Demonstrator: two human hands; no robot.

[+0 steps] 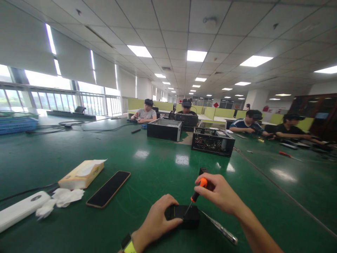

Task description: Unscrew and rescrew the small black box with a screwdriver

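A small black box-shaped device (191, 218) lies on the green tabletop in front of me. My left hand (161, 218) grips its left end, thumb along the near side and fingers round the far side. In my right hand (216, 191) is a screwdriver (195, 196) with an orange and black handle. It slants down to the left, and its tip meets the top of the black device. Close by on the right lies a slim metallic tool with a clear handle (223, 232). Another dark object (203, 171) stands just behind my right hand, partly hidden by it.
A phone (109, 189), a tissue pack (83, 174), crumpled tissues (64, 198) and a white elongated device (25, 209) lie to the left. Two computer cases (164, 130) stand farther back. A red-handled screwdriver (285, 154) lies at the right. Several people sit around the table.
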